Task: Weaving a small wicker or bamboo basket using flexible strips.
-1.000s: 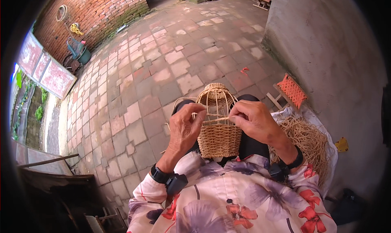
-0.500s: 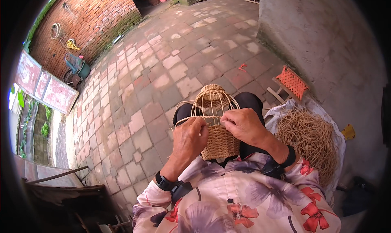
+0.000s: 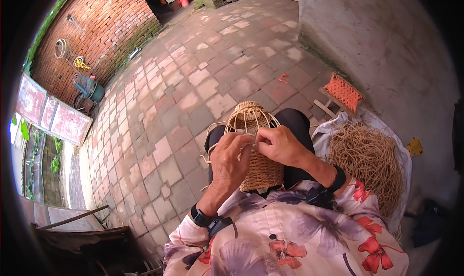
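Note:
A half-woven basket [image 3: 263, 172] of tan straw cord sits on my lap between my dark-clad knees. Its lower part nearest me is tightly woven. Beyond that, bare ribs [image 3: 247, 125] run up to a round woven piece [image 3: 250, 106] at the far end. My left hand [image 3: 229, 159] lies against the basket's left side, its fingers closed at the upper edge of the weave. Pinched fingers of my right hand [image 3: 282, 143] meet it there from the right. Both grip the cord, whose held part is mostly hidden; loose strands show left of the basket.
To my right, a white sack [image 3: 401, 167] holds a heap of tan cord [image 3: 365, 157]. Past it stands a small stool with an orange woven seat [image 3: 343, 92], near a grey wall [image 3: 377, 44]. Paving [image 3: 159, 102] stretches ahead to a brick wall [image 3: 104, 25]. Dark boards [image 3: 82, 244] lie at lower left.
My hands have come closer together over the weave's edge. The cord that stretched between them and out to the left is now largely covered by my fingers.

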